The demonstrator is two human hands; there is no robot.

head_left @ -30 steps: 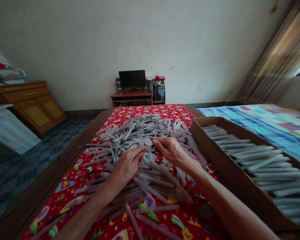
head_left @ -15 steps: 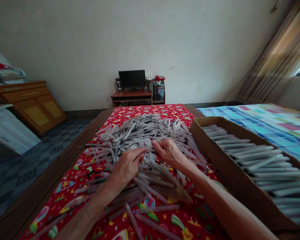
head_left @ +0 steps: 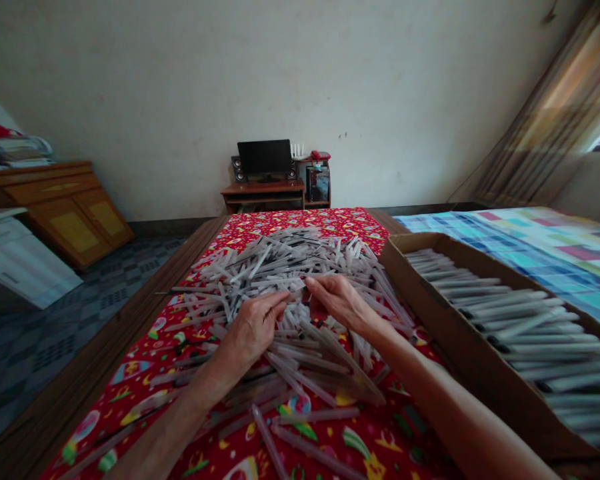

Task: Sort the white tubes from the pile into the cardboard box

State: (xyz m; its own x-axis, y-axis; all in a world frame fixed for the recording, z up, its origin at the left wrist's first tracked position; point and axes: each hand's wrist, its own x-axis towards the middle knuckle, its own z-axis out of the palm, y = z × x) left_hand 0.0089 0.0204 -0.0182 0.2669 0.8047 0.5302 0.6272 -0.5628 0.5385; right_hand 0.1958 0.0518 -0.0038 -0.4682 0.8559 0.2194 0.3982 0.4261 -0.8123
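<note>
A loose heap of translucent plastic tubes [head_left: 265, 260] covers the middle of the red patterned cloth [head_left: 360, 227]. My left hand [head_left: 255, 323] is over the near side of the heap, thumb and fingers pinched on what looks like one of these tubes. Facing it on the right, my right hand [head_left: 337, 299] is closed in a pinch too. A small dark bit shows at its fingertips, too small to name. Only a narrow gap separates the two sets of fingertips. Closer to me, several single tubes [head_left: 320, 417] lie on the cloth.
An open cardboard box [head_left: 430, 327] on the right holds rows of whitish tubes [head_left: 525, 313], some with black ends. Beyond it is a checked bedspread [head_left: 460, 230]. A monitor [head_left: 265, 158] stands on a desk by the wall; cabinets [head_left: 75, 213] are at left.
The hands have drawn slightly apart at the fingertips, and the dark bit now shows at the right fingertips. The heap and the box look the same.
</note>
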